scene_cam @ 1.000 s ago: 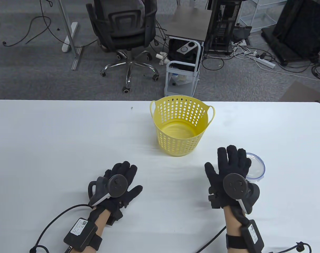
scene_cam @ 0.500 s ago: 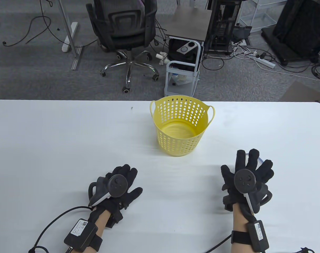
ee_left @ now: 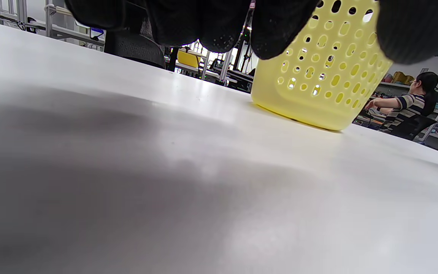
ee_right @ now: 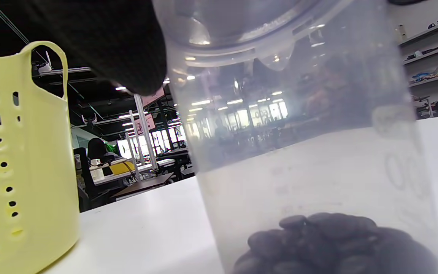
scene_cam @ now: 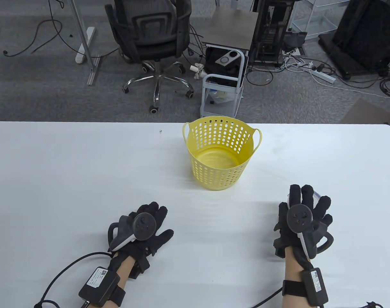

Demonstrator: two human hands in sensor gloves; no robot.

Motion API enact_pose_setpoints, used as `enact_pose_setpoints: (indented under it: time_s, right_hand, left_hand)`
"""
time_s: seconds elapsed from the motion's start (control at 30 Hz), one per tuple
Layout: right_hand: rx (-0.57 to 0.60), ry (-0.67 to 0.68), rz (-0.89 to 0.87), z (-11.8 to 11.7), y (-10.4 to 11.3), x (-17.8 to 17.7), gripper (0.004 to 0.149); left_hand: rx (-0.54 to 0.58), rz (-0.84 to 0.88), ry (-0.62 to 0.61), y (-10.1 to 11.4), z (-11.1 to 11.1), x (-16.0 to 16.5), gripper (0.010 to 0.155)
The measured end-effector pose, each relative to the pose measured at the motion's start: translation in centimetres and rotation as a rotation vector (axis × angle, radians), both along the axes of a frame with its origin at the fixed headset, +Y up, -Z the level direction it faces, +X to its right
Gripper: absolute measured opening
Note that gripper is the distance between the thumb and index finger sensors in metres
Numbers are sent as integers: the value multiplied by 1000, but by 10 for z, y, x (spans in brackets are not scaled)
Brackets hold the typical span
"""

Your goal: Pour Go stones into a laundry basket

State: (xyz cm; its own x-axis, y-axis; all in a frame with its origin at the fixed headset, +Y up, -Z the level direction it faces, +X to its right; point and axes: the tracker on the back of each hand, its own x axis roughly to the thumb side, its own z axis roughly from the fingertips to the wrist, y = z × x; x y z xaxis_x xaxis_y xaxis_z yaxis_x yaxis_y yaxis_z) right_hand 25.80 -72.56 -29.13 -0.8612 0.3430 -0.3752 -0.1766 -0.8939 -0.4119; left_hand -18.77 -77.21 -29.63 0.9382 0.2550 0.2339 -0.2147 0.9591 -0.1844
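The right hand [scene_cam: 302,221] has its gloved fingers [scene_cam: 307,195] spread over the top of a clear plastic jar [ee_right: 306,152], which stands upright on the white table [scene_cam: 86,166]; whether they clamp the lid or only lie on it cannot be told from either view. In the table view just a sliver of the jar's blue-edged rim [scene_cam: 317,194] peeks out past the fingertips. Through the jar's wall, the right wrist view shows a low heap of black Go stones [ee_right: 333,243] at the bottom (the rest of the jar looks empty above them). The left hand [scene_cam: 143,229] lies palm down on the table with its fingers [ee_left: 211,26] loosely extended and holding nothing; their tips hang just above the tabletop in the left wrist view. Farther out, the yellow laundry basket [scene_cam: 221,154] stands upright near the table's far edge, between the two hands and well apart from both, its perforated wall and loop handle [ee_right: 48,61] showing to the left of the jar in the right wrist view.
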Motion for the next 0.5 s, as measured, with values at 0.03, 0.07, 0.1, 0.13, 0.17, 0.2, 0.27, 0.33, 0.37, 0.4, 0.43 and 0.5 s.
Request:
enact_pose_setpoints:
  time_s: [0.03, 0.07, 0.1, 0.13, 0.17, 0.2, 0.27, 0.33, 0.37, 0.4, 0.43, 0.5]
  right_hand:
    - [5, 13, -5, 0, 0, 0, 64]
    - [19, 22, -11, 0, 0, -1, 63]
    - [42, 34, -14, 0, 0, -2, 63]
    - [55, 42, 0, 0, 0, -5, 63]
    - [60, 54, 13, 1, 1, -7, 63]
    - [72, 82, 30, 1, 2, -12, 62]
    - [83, 146, 49, 0, 3, -20, 61]
    - [105, 204, 83, 1, 4, -32, 60]
    - [112, 237, 94, 2, 6, -38, 61]
    - [118, 263, 99, 2, 7, -43, 61]
    - [129, 292, 106, 3, 9, -50, 61]
    - [152, 360, 132, 6, 13, -65, 60]
  left_hand:
    - [0, 1, 0, 0, 0, 0, 83]
    - [1, 1, 0, 0, 0, 0, 83]
    - [3, 1, 0, 0, 0, 0, 83]
    - [4, 2, 0, 0, -1, 0, 83]
    - [3, 2, 0, -1, -1, 0, 83]
    - [0, 1, -1, -1, -1, 0, 83]
    - [-3, -2, -1, -1, -1, 0, 83]
    - [-4, -3, 0, 0, -1, 0, 83]
    - [1, 1, 2, 0, -1, -1, 83]
    - [4, 5, 3, 1, -1, -1, 83]
    - [7, 8, 4, 1, -1, -1, 83]
    - [8, 10, 5, 1, -1, -2, 83]
